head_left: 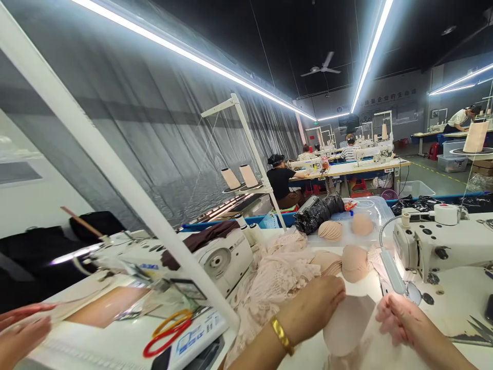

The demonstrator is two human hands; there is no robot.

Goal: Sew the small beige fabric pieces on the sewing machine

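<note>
My left hand (321,308), with a gold bracelet (282,335) on its wrist, has its fingers closed at the upper left edge of a smooth beige bra cup (346,329). On the other side, my right hand (400,316) pinches pale sheer fabric (375,341) beside the cup; its fingertips are partly blurred. Just beyond my hands lie stacked beige bra cups (355,263). A heap of pale lace fabric (275,277) spreads to the left of them.
A white sewing machine (450,241) with a lit lamp stands at right, scissors (481,329) near it. A clear plastic bin (379,208) holding more cups is behind. At left are a slanted white thread-stand pole (127,190), another machine (219,259) and a co-worker's hands (26,329).
</note>
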